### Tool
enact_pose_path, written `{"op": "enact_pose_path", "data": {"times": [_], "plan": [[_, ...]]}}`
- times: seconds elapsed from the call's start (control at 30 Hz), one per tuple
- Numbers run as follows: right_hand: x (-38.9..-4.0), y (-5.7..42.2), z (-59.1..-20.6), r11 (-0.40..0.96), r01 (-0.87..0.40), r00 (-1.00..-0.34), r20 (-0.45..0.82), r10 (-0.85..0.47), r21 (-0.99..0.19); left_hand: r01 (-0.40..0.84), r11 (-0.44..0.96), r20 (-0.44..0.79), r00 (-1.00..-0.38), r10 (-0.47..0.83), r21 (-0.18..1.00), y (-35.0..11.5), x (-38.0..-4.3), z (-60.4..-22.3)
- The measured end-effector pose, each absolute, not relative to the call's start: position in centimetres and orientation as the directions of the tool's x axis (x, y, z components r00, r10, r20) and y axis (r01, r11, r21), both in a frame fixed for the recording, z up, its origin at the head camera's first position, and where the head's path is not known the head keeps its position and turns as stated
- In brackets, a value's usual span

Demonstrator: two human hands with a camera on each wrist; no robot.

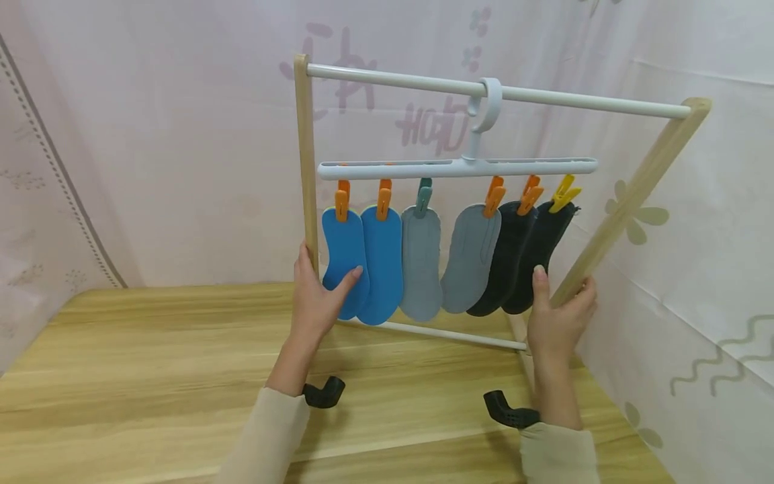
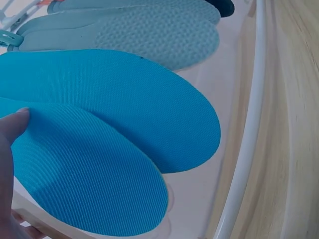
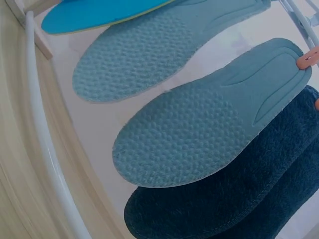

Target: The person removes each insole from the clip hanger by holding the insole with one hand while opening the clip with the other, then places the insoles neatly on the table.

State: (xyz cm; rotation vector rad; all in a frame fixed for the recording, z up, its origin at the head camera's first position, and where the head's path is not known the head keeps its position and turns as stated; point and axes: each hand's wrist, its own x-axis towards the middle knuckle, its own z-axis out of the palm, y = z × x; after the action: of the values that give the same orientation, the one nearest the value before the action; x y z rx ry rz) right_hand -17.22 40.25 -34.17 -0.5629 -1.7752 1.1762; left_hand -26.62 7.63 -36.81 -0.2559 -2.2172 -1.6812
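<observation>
My left hand (image 1: 316, 302) grips the left wooden post of a small drying rack (image 1: 307, 154); its thumb reaches in front of a blue insole (image 2: 99, 169). Around the right post (image 1: 629, 202) my right hand (image 1: 557, 329) holds on, thumb close to a black insole (image 1: 544, 249). From the rack's top rod (image 1: 399, 81) hangs a white clip hanger (image 1: 393, 171). Clothespins on it carry pairs of insoles: blue (image 1: 382, 269), grey (image 3: 184, 134) and black. The clothespins are orange, green and yellow (image 1: 564, 193). In the right wrist view, the right hand is not visible.
A wood-grain table (image 1: 151, 376) lies beneath the rack. Patterned pale curtains (image 1: 181, 134) hang behind and at both sides. A white lower rod (image 1: 453, 334) joins the posts near the bottom. Black camera mounts (image 1: 510, 411) sit on both wrists.
</observation>
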Motion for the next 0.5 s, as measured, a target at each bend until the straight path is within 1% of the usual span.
{"op": "enact_pose_path", "data": {"times": [0.23,0.5], "plan": [[-17.7,41.3,-34.3,0.442,-0.125,-0.542,0.434,0.72,-0.888,0.31,0.273,0.359,-0.921,-0.152,0.911,8.8,-25.9,-36.9],[-18.6,42.2,-35.2,0.461,-0.178,-0.616,0.464,0.637,-0.869,0.327,0.291,0.406,-0.873,-0.271,0.899,9.5,-25.6,-36.8]]}}
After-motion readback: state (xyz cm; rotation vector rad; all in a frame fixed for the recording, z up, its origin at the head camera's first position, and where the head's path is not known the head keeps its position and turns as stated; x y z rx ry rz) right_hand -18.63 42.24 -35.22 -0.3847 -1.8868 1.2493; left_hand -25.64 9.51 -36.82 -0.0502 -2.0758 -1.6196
